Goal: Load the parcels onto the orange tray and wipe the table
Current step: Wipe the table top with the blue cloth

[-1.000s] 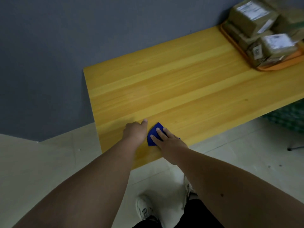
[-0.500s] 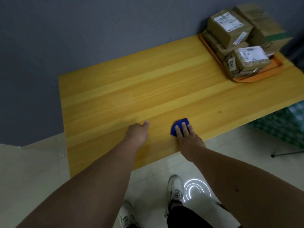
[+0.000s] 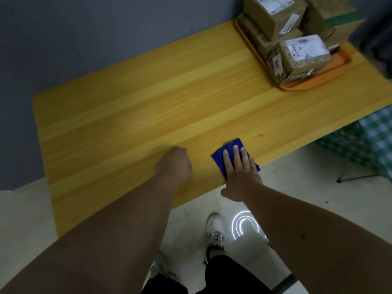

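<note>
My right hand (image 3: pixel 240 168) presses flat, fingers straight, on a folded blue cloth (image 3: pixel 220 158) near the front edge of the yellow wooden table (image 3: pixel 148 107). My left hand (image 3: pixel 174 165) rests on the table to the left of the cloth with its fingers curled under, holding nothing. At the back right corner, an orange tray (image 3: pixel 337 65) carries several brown cardboard parcels (image 3: pixel 303 54) with white labels, stacked in two layers.
A dark grey wall runs behind the table. A green checked cloth (image 3: pixel 371 143) and a thin black stand leg (image 3: pixel 356 178) are to the right of the table. The floor is pale tile, with my feet below the table's front edge.
My right hand has slid the blue cloth rightward along the front edge, away from my left hand. The view has shifted, bringing the tray closer.
</note>
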